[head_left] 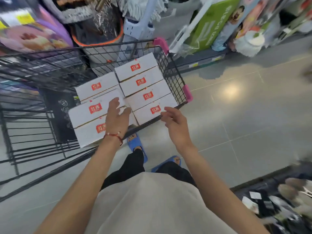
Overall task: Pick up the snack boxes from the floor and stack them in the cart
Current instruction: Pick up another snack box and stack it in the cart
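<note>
White cardboard snack boxes with red labels (145, 97) lie packed in two rows inside the black wire shopping cart with pink corner guards (175, 85). The left hand (116, 119), a red string bracelet (114, 136) at its wrist, is over the nearer boxes, fingers spread wide, holding nothing; the right hand (175, 127) is at the cart's near rim, fingers loosely bent, empty.

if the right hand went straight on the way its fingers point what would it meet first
Probably the nearest box of the right row in the cart; the right hand points at it. Depth is unclear, so it might skim over its top.
</note>
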{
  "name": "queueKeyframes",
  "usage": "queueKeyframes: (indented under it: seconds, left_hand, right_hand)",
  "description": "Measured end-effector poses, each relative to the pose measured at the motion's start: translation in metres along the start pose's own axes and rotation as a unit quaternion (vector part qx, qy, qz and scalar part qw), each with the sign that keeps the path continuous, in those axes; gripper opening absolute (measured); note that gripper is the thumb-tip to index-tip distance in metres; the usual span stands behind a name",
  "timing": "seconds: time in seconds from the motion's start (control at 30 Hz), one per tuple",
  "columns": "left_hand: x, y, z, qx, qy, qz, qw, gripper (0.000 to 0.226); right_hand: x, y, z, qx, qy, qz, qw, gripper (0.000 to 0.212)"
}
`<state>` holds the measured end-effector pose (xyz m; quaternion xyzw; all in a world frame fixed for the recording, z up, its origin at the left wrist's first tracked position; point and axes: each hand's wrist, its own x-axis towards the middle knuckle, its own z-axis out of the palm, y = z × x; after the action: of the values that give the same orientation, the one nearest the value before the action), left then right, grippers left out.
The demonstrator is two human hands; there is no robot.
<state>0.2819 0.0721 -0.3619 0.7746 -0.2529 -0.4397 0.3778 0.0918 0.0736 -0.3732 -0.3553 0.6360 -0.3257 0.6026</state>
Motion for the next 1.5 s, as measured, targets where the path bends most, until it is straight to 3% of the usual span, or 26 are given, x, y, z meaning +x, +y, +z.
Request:
queueKeyframes:
  seconds: [0.23,0.3,0.57,0.87,1.2,1.5]
  left_hand:
    - [-0.075,0.036,0.099,0.053,-0.124,0.067,0.989,0.043]
    - [-0.093,0.043,0.131,0.078,-0.166,0.091,0.979,0.04]
    - [-0.146,0.063,0.251,0.147,-0.315,0.145,0.926,0.041]
    - [-0.159,0.096,0.394,0.194,-0.412,0.161,0.876,0.038]
    - [-0.159,0.178,0.57,0.221,-0.507,0.176,0.814,0.034]
    - [-0.177,0.223,0.715,0.268,-0.54,0.178,0.777,0.03]
  right_hand:
    - [-0.044,0.002,-0.094,0.072,0.095,0.001,0.993,0.027]
    - [-0.054,0.003,-0.124,0.088,0.12,0.006,0.989,0.032]
    - [-0.074,0.017,-0.234,0.175,0.25,0.012,0.952,0.022]
    - [-0.044,0.01,-0.342,0.25,0.34,0.024,0.906,0.025]
    - [0.029,-0.043,-0.479,0.295,0.437,0.029,0.849,0.028]
    - [0.083,-0.06,-0.602,0.352,0.488,0.036,0.798,0.028]
